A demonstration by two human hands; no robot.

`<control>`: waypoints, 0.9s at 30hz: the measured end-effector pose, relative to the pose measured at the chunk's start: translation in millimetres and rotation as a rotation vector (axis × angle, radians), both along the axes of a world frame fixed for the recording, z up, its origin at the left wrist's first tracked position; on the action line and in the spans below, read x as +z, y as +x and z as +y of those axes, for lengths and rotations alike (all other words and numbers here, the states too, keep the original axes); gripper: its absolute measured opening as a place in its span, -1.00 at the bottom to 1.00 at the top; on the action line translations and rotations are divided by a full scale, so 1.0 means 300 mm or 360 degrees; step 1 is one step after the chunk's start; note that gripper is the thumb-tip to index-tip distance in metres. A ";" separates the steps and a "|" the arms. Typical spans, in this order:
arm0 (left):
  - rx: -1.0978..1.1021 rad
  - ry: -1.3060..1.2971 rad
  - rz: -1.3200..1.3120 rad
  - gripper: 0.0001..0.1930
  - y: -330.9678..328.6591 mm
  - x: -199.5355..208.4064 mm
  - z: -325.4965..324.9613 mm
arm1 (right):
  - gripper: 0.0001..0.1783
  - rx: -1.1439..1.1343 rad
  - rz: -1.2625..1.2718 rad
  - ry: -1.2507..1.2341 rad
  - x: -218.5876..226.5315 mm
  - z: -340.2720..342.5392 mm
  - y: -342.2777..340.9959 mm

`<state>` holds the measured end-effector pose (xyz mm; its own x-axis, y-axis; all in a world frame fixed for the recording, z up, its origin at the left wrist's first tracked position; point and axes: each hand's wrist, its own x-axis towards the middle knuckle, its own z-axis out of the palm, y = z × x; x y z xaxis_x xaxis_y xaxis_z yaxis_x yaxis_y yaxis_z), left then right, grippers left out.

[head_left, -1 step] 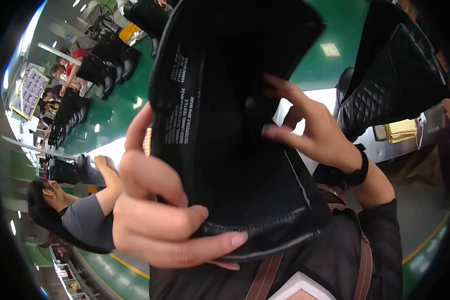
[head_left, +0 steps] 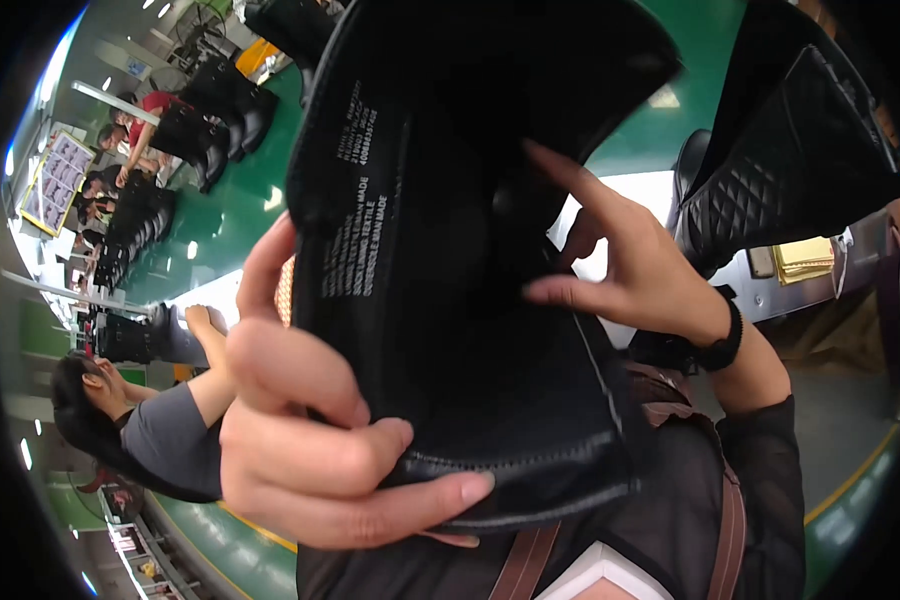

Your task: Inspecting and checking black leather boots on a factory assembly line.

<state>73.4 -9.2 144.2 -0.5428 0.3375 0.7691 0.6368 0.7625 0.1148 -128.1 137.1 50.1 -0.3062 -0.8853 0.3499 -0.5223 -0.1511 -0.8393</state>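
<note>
A black boot is held up close in front of me, and I look into its opened shaft. White print runs along the inner lining at the left. My left hand is closed on the shaft, its thumb and fingers pinching the stitched top edge. At the opposite side of the opening is my right hand, thumb and forefinger spread apart over the dark interior. Its remaining fingers are partly hidden near the boot's edge. The boot's foot is hidden from view.
Another black boot with a quilted panel stands at the right, by yellow papers on a metal table. A person in grey sits at the left. Further off, several boots line a bench beside other workers.
The boot's shaft has shifted slightly, its far right corner moving right and down. My left hand has moved a little left and down with it. My right forefinger is less blurred.
</note>
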 end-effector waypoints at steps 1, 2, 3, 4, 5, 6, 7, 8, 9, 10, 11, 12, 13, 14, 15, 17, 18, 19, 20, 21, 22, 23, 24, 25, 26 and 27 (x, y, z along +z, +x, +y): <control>0.0049 -0.0102 -0.0130 -0.78 0.032 0.017 -0.004 | 0.15 0.0053 0.0105 0.0063 0.010 0.011 0.000; 0.0062 -0.0135 -0.0105 -0.77 0.042 0.013 0.002 | 0.23 0.0115 0.0207 0.0124 0.014 0.020 0.005; 0.0033 -0.0067 0.0040 -0.77 0.029 -0.031 -0.011 | 0.23 0.0087 0.0208 0.0150 0.007 0.021 -0.002; 0.0007 0.0002 0.0183 -0.77 0.014 -0.071 -0.018 | 0.30 0.0035 0.0371 0.0108 -0.001 0.021 -0.007; -0.0023 0.0025 0.0185 -0.77 0.009 -0.082 -0.029 | 0.37 -0.0017 0.0534 0.0067 -0.008 0.021 -0.014; 0.0074 -0.0070 0.0117 -0.76 0.030 -0.057 0.000 | 0.37 0.0020 0.0530 0.0064 -0.003 0.022 -0.005; 0.0166 -0.0165 0.0048 -0.75 0.048 -0.037 0.025 | 0.39 0.0086 0.0545 0.0119 0.009 0.023 0.002; 0.0193 -0.0167 0.0041 -0.75 0.065 -0.025 0.048 | 0.42 0.0148 0.0561 0.0173 0.020 0.024 0.009; 0.0266 -0.0146 0.0036 -0.74 0.066 -0.024 0.057 | 0.42 0.0146 0.0558 0.0181 0.021 0.026 0.012; 0.0337 -0.0127 0.0031 -0.73 0.065 -0.025 0.062 | 0.42 0.0172 0.0526 0.0195 0.022 0.029 0.018; 0.0331 -0.0123 0.0029 -0.73 0.065 -0.028 0.061 | 0.41 0.0198 0.0495 0.0208 0.024 0.033 0.020; 0.0307 -0.0124 0.0040 -0.73 0.066 -0.031 0.059 | 0.41 0.0195 0.0486 0.0215 0.023 0.037 0.020; 0.0283 -0.0126 0.0052 -0.72 0.071 -0.032 0.056 | 0.40 0.0200 0.0483 0.0218 0.022 0.040 0.019; 0.0280 -0.0122 0.0046 -0.72 0.083 -0.011 0.055 | 0.40 0.0206 0.0480 0.0220 0.020 0.043 0.018; 0.0285 -0.0248 -0.0199 -0.73 0.095 0.031 0.056 | 0.40 0.0199 0.0472 0.0226 0.011 0.047 0.015; 0.0289 -0.0373 -0.0446 -0.73 0.108 0.066 0.064 | 0.31 0.0184 0.0442 0.0079 -0.006 0.051 0.010; 0.0322 -0.0447 -0.0451 -0.73 0.114 0.072 0.067 | 0.31 0.0188 0.0435 0.0081 -0.008 0.051 0.006; 0.0355 -0.0521 -0.0456 -0.73 0.117 0.076 0.070 | 0.24 0.0245 0.0488 0.0128 -0.010 0.051 -0.003; 0.0358 -0.0518 -0.0463 -0.73 0.116 0.082 0.073 | 0.17 0.0302 0.0540 0.0175 -0.011 0.048 -0.010; 0.0346 -0.0573 -0.0466 -0.76 0.112 0.087 0.079 | 0.17 0.0304 0.0530 0.0180 -0.014 0.045 -0.015; 0.0333 -0.0627 -0.0468 -0.78 0.110 0.088 0.083 | 0.10 0.0413 0.0652 0.0213 -0.017 0.041 -0.021; 0.0331 -0.0623 -0.0478 -0.78 0.155 0.078 0.043 | 0.03 0.0522 0.0775 0.0246 -0.021 0.038 -0.024; -0.0011 -0.0833 -0.0480 -0.78 0.235 0.066 -0.024 | 0.03 0.0520 0.0757 0.0245 -0.032 0.042 -0.025; -0.0357 -0.1030 -0.0471 -0.79 0.282 0.061 -0.059 | 0.03 0.0498 0.0754 0.0202 -0.043 0.041 -0.017; -0.0355 -0.1020 -0.0486 -0.79 0.284 0.061 -0.054 | 0.03 0.0486 0.0752 0.0161 -0.056 0.032 -0.008; -0.0292 -0.0988 -0.0463 -0.79 0.268 0.062 -0.044 | 0.06 0.0486 0.0700 0.0194 -0.061 0.030 -0.006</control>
